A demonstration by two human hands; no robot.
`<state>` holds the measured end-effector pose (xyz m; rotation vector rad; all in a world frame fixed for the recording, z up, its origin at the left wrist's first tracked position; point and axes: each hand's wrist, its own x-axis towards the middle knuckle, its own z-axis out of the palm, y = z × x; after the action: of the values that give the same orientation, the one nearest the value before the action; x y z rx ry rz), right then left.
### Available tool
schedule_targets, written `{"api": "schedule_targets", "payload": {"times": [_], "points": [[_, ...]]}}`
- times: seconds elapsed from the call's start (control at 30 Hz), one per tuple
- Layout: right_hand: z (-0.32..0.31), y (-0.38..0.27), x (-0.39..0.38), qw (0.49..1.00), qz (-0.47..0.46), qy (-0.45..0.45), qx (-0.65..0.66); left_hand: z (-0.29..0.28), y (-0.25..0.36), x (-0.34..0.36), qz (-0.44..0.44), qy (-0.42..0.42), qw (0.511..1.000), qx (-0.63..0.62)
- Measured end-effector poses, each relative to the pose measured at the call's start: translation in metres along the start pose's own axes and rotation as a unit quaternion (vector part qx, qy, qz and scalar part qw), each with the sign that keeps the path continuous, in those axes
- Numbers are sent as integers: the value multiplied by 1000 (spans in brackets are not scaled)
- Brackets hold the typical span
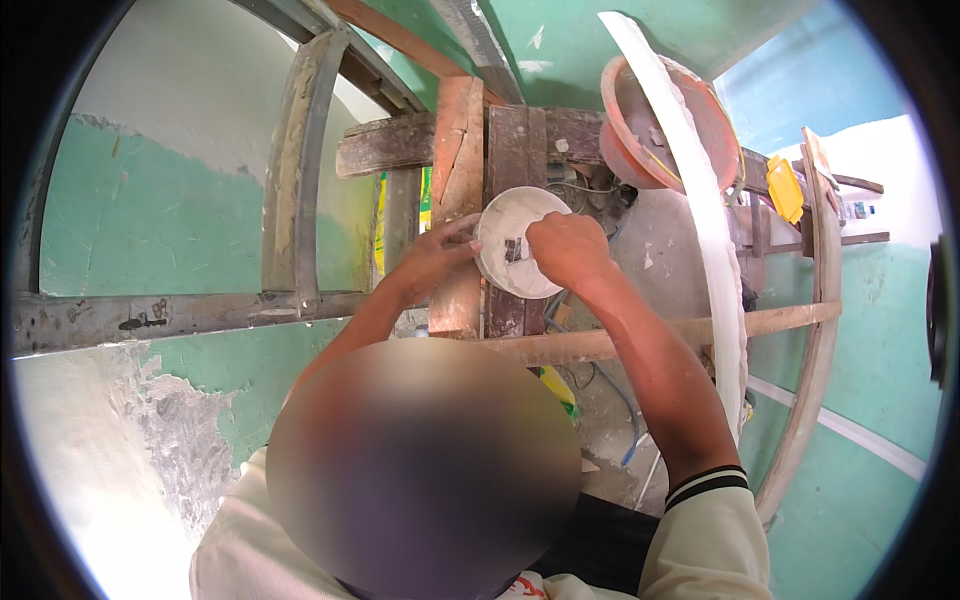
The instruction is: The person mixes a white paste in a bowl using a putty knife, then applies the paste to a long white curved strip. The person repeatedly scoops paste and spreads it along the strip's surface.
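A round white bowl point(490, 222) with pale, paste-like smears inside rests over the wooden planks in front of me. My left hand point(437, 262) steadies it, fingers and thumb against its left rim. Over the right side of the bowl, my right hand point(570, 250) is closed in a fist, knuckles up. Next to that fist, a small dark, flat patch point(515, 249) streaked with white shows in the bowl. It looks like part of a blade, but what the fist grips is hidden beneath the fingers.
An orange-pink bucket point(625, 150) stands at the far right behind a long white strip point(690, 160). A wooden crossbar point(570, 347) runs below the bowl. Metal framing point(290, 180) rises at left. A yellow plastic piece point(785, 190) hangs at right. Cables point(625, 410) lie on the floor.
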<state>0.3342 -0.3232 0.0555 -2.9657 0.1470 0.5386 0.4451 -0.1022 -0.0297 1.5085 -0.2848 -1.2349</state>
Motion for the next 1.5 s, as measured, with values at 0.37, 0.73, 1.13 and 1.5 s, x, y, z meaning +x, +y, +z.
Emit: {"api": "schedule_targets", "payload": {"times": [0.37,0.73,1.13,1.5], "points": [[-2,18,9,985,18,27,168,3,2,0,18,-27,998,-58],[65,44,-37,766,82,224,597,4,12,1,84,170,971,146],[32,35,-52,763,74,431,477,154,82,50,92,-77,968,-221],[72,76,-61,236,169,481,827,134,106,79,78,-39,973,-216]]}}
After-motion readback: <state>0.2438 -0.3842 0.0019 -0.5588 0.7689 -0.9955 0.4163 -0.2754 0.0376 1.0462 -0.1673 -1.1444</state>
